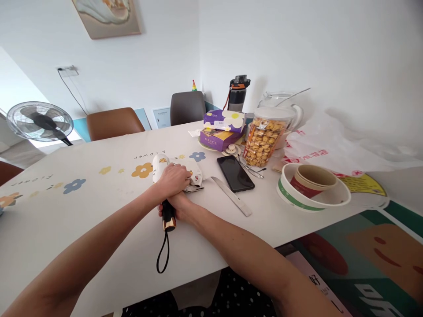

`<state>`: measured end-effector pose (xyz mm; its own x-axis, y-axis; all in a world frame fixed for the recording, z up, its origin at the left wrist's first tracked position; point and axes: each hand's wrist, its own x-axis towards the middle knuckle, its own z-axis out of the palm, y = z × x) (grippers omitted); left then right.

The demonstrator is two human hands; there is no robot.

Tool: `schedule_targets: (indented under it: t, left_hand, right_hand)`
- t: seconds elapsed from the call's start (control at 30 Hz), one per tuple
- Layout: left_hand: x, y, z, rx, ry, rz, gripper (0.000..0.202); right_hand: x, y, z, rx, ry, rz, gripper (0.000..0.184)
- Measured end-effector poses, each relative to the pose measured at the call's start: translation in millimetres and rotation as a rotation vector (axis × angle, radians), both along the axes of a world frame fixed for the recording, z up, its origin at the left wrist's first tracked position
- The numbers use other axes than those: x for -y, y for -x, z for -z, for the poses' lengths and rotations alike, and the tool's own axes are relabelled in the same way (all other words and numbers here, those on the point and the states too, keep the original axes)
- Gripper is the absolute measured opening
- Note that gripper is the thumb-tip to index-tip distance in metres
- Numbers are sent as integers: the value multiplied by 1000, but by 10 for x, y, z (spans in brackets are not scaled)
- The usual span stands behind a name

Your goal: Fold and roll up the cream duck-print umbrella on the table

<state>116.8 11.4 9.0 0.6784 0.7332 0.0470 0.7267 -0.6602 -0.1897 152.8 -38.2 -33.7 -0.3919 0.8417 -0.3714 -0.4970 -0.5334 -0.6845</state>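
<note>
A folded white umbrella (194,172) with small printed figures lies on the white flowered table (82,211). Its black handle (168,216) has a gold end and a black wrist loop (162,255) trailing toward me. My left hand (172,178) is closed over the folded canopy from above. My right hand (180,210) lies under it, wrapped round the handle near the canopy; its fingers are mostly hidden.
A metal ruler (231,196), a black phone (235,173) and glasses (253,168) lie right of the umbrella. Further right stand stacked paper bowls (312,187), a snack jar (262,137), a purple box (220,131), a bottle (238,93) and a plastic bag (330,145). Chairs and a fan (39,121) stand behind.
</note>
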Motion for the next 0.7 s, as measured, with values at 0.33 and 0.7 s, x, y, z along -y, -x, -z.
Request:
schedule_targets:
  t: [0.33,0.7]
  left_hand:
    - [11,-107,-41,84,-137,-178,28]
    - [74,12,-36,348,-152,-121,45]
  right_hand:
    - [13,-25,-55,15,-4,-1,6]
    - [-19,-6,-33,44,-2,-14,8]
